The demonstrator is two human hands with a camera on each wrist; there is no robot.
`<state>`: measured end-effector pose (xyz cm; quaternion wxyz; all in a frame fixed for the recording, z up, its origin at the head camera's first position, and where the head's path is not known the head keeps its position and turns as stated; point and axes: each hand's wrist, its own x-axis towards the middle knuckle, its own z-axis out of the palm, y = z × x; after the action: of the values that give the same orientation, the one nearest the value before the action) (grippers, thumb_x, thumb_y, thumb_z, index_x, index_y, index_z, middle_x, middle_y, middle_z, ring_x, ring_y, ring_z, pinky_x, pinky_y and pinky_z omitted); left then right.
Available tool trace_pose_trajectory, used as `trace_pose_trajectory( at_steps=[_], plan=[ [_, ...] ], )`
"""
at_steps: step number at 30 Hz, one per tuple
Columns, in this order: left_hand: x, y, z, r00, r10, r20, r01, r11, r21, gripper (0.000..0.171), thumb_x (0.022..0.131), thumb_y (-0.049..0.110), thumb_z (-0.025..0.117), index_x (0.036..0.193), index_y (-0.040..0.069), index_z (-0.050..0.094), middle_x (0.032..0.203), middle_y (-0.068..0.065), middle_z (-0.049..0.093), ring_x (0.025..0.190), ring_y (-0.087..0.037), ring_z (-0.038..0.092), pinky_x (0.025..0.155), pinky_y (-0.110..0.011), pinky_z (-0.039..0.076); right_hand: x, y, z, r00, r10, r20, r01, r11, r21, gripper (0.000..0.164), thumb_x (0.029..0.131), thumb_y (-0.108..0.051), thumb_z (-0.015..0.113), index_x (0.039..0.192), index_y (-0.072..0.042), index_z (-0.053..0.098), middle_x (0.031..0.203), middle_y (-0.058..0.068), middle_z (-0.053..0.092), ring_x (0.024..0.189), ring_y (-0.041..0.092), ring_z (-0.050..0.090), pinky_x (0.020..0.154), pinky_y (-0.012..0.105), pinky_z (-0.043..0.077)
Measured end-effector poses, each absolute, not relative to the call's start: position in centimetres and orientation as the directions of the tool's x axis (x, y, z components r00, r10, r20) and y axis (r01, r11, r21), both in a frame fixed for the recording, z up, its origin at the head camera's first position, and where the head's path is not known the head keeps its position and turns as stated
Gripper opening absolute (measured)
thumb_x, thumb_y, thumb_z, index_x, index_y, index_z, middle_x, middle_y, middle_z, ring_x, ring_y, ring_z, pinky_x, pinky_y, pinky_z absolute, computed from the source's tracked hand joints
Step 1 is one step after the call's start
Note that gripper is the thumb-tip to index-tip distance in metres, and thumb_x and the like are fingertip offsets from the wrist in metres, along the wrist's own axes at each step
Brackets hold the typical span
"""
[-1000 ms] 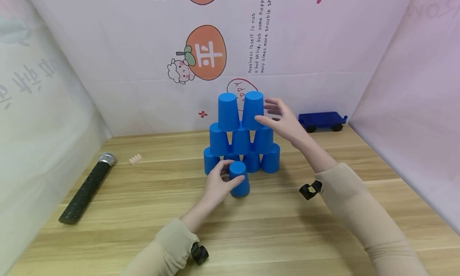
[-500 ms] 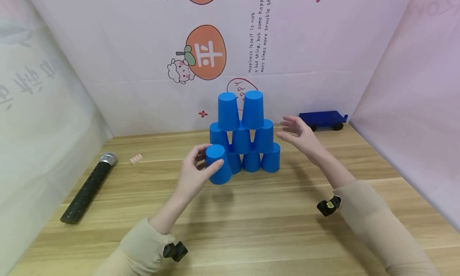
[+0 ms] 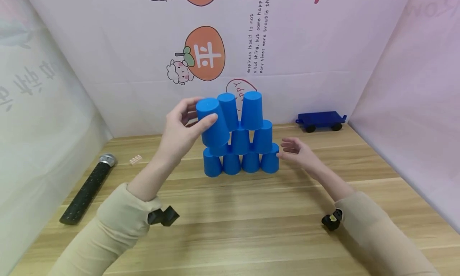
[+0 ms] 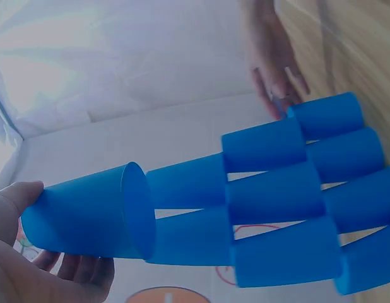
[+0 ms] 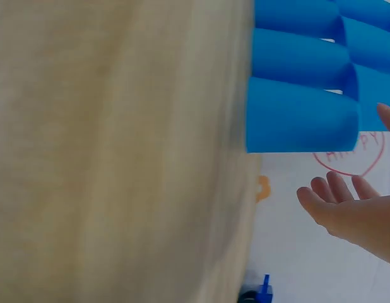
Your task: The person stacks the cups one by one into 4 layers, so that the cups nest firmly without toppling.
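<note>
My left hand [image 3: 176,134] grips a blue plastic cup [image 3: 215,126], mouth down and slightly tilted, raised off the table. It overlaps the left side of a tiered stack of upside-down blue cups [image 3: 250,162]: several at the bottom, three in the middle, two on top. In the left wrist view the held cup [image 4: 81,218] has its open rim towards the top pair. Beside the lower right of the stack is my right hand [image 3: 300,154], fingers relaxed and holding nothing; whether its thumb touches the bottom right cup, I cannot tell.
A black microphone [image 3: 88,190] lies at the left of the wooden table [image 3: 230,232], with a small pale pink studded piece [image 3: 135,160] near it. A dark blue toy wagon [image 3: 320,120] stands back right. Printed white cloth [image 3: 143,60] hangs behind and at the sides.
My left hand has lifted the cup from the table in front of the stack, up and leftward to about the top tier. My right hand has moved down and right from the top tier.
</note>
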<state>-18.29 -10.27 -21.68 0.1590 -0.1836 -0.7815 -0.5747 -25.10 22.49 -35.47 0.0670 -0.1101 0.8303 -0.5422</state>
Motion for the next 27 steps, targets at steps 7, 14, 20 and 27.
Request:
trace_pose_trajectory(
  at_steps=[7,14,20,27],
  plan=[
    [-19.4,-9.3,-19.0,-0.859,0.129,0.495,0.511,0.272,0.815,0.050,0.087,0.032,0.066,0.131,0.013,0.050,0.126,-0.004,0.058,0.112,-0.017,0.058,0.099,-0.038,0.048,-25.2,21.9,-36.7,-0.959,-0.282,-0.026,-0.096,0.409,-0.908,0.070,0.091,-0.025,0.062,0.145,-0.001,0.025,0.146,0.027,0.034,0.134,0.044,0.034,0.106,0.056,0.036],
    [-20.8,-8.0,-17.6,-0.875,0.129,0.468,0.485,0.273,0.831,0.054,0.084,0.038,0.068,0.131,0.019,0.050,0.129,-0.002,0.057,0.115,-0.016,0.057,0.091,-0.042,0.052,-25.8,21.5,-37.2,-0.957,-0.285,-0.048,-0.085,0.435,-0.896,0.069,0.090,-0.024,0.064,0.143,-0.001,0.028,0.143,0.027,0.038,0.133,0.042,0.037,0.106,0.056,0.037],
    [-22.3,-7.7,-16.9,-0.879,0.119,0.461,0.475,0.286,0.832,0.055,0.083,0.040,0.068,0.131,0.021,0.050,0.128,-0.002,0.057,0.113,-0.016,0.058,0.094,-0.040,0.051,-26.6,21.2,-37.2,-0.952,-0.300,-0.065,-0.103,0.512,-0.853,0.071,0.089,-0.028,0.065,0.143,-0.002,0.029,0.140,0.027,0.041,0.130,0.042,0.040,0.104,0.055,0.039],
    [-24.1,-7.2,-16.0,-0.890,0.106,0.444,0.452,0.330,0.828,0.056,0.082,0.044,0.068,0.132,0.024,0.051,0.130,-0.001,0.057,0.117,-0.015,0.056,0.098,-0.041,0.048,-27.4,21.2,-37.4,-0.945,-0.315,-0.087,-0.103,0.539,-0.836,0.069,0.087,-0.028,0.067,0.141,-0.002,0.032,0.139,0.027,0.043,0.129,0.042,0.041,0.102,0.055,0.040]
  ],
)
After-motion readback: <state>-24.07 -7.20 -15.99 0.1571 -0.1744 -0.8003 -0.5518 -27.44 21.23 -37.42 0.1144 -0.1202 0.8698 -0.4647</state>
